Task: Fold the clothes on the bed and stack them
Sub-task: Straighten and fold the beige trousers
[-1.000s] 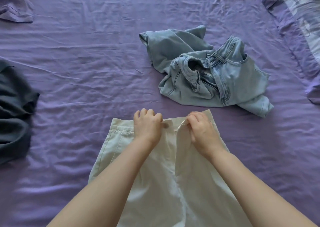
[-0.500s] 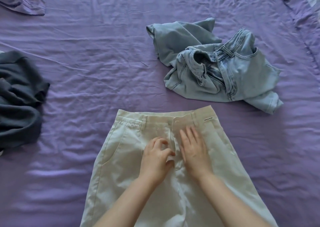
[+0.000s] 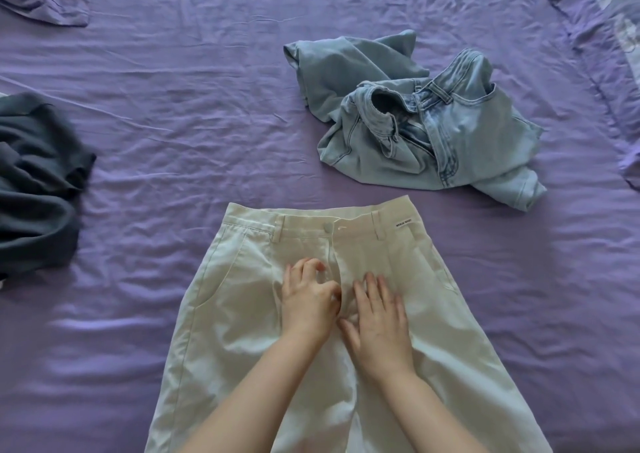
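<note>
A: Currently, what occupies the bed (image 3: 207,106)?

B: Purple sheet, wrinkled. Cream trousers (image 3: 242,331) lie flat at the near centre, waistband away from the person, button fastened. Crumpled light-blue jeans (image 3: 408,123) lie just beyond, to the right, apart from the trousers. A dark grey garment (image 3: 34,182) is bunched at the left edge.

A: Hand status?

B: Left hand (image 3: 308,303): fingers curled, pinching the fly fabric of the trousers. Right hand (image 3: 379,324): fingers extended, palm pressed flat on the trousers beside the fly, gripping nothing.
</note>
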Tool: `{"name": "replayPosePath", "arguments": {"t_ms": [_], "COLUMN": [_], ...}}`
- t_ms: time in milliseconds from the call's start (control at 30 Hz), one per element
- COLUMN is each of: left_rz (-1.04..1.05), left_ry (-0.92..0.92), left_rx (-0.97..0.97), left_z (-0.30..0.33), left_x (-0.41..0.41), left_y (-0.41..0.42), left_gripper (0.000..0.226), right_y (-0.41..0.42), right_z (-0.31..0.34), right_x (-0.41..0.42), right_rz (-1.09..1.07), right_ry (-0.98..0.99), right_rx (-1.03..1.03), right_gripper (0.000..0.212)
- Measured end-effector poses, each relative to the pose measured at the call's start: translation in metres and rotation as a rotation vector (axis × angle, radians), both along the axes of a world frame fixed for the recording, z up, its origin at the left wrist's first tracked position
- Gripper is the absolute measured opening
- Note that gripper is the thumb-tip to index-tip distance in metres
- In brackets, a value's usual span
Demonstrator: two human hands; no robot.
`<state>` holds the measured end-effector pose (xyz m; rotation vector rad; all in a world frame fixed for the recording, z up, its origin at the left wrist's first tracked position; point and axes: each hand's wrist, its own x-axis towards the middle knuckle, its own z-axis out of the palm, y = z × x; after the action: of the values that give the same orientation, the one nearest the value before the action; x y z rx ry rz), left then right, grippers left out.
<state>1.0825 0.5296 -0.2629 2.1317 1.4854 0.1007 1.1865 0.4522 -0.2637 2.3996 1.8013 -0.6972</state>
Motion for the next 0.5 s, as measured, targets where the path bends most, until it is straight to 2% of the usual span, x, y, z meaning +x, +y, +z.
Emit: {"name": "replayPosePath", "arguments": {"t_ms": [167, 333, 500], "left_rz": [-0.014, -0.129, -0.115], "left_ry": [0.003, 0.083, 0.080], "left_rx": [-0.019, -0.062, -0.042], "left_z": [-0.003, -0.007, -0.009], "left_x": [0.000, -0.008, -0.008], "left_y": [-0.002, 0.004, 0.005], "left_gripper": [0.009, 0.018, 0.014], "right_y": [0.001, 0.000, 0.000], "right_z": [0.003, -0.007, -0.009], "right_x": [-0.006, -0.002, -0.002], "right_rz": [-0.036, -0.031, -0.029], "right_ry": [-0.010, 0.010, -0.004], "right_rx": [0.058, -0.045, -0.042], "right_gripper": [0.070, 0.070, 0.070]}}
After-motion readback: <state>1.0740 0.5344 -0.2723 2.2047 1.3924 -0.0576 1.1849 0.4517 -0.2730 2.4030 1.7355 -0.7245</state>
